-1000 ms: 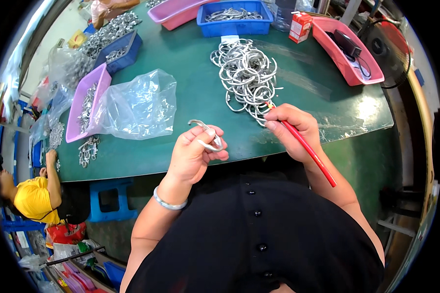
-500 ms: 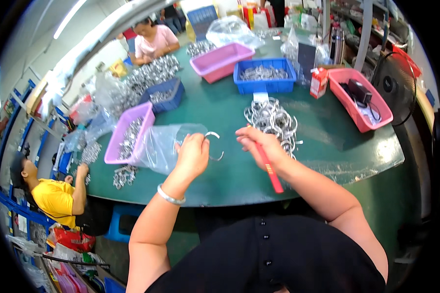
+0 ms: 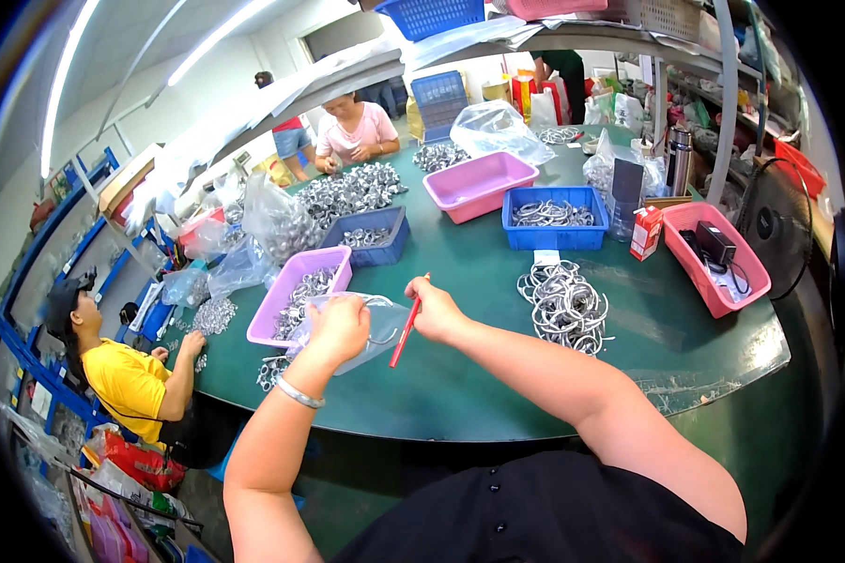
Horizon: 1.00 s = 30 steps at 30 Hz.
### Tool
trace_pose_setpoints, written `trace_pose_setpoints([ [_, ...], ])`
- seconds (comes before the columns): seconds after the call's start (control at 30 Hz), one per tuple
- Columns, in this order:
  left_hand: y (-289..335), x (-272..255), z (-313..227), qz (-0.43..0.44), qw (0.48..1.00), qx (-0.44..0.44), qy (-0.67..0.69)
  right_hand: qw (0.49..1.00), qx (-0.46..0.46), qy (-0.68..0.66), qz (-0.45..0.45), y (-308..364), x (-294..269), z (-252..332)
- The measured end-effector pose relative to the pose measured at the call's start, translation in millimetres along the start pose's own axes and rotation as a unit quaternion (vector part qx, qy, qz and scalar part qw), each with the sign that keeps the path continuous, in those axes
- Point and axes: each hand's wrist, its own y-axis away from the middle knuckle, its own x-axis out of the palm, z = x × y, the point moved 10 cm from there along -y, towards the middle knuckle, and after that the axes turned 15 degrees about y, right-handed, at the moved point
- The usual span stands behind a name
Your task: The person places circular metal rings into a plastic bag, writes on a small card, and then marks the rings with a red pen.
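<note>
My left hand (image 3: 338, 330) is closed at the edge of a clear plastic bag (image 3: 377, 340), beside a lilac tray (image 3: 265, 321) of small silver metal parts. A thin curved rim shows at the bag's top, next to my fingers; I cannot tell whether it is a metal ring or the bag's edge. Just right of the bag, my right hand (image 3: 437, 311) grips a slim red pencil-like stick (image 3: 404, 336) that points down towards me. Farther right lies a heap of silver metal rings (image 3: 565, 305) on the green table (image 3: 479, 399).
A blue tray (image 3: 554, 236) of rings, an empty pink tray (image 3: 479, 192) and a pink tray with a black adapter (image 3: 718, 249) stand behind. Silver parts (image 3: 357, 188) are piled at the far left. Two people sit around the table. A fan (image 3: 779, 220) stands at right.
My view has tilted up and shifted. My right hand has moved left, away from the ring heap, to the bag with the red stick. The open ring at my left hand no longer shows plainly.
</note>
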Motion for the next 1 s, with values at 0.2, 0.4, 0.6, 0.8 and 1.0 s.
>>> trace_pose_setpoints([
  [0.2, -13.8, -1.7, 48.6, 0.192, 0.955, -0.089, -0.206, 0.996, -0.073, -0.004, 0.05, -20.8, -33.5, 72.5],
  [0.4, -53.1, -40.7, -0.3, 0.175, 0.984, 0.033, 0.018, 0.989, -0.137, 0.024, -0.057, -34.4, -94.2, 94.0],
  [0.6, -29.2, -41.2, -38.6, 0.295, 0.953, 0.062, 0.018, 0.989, 0.011, -0.143, 0.033, -43.4, -104.8, 46.6],
  [0.8, -43.2, -84.4, -40.3, 0.181, 0.98, 0.061, 0.062, 0.966, 0.019, -0.257, 0.005, -48.8, -113.7, 58.2],
  [1.0, -46.9, -1.6, 0.8, 0.33, 0.942, -0.028, 0.047, 0.975, -0.125, 0.094, -0.16, -44.8, -130.1, 63.3],
])
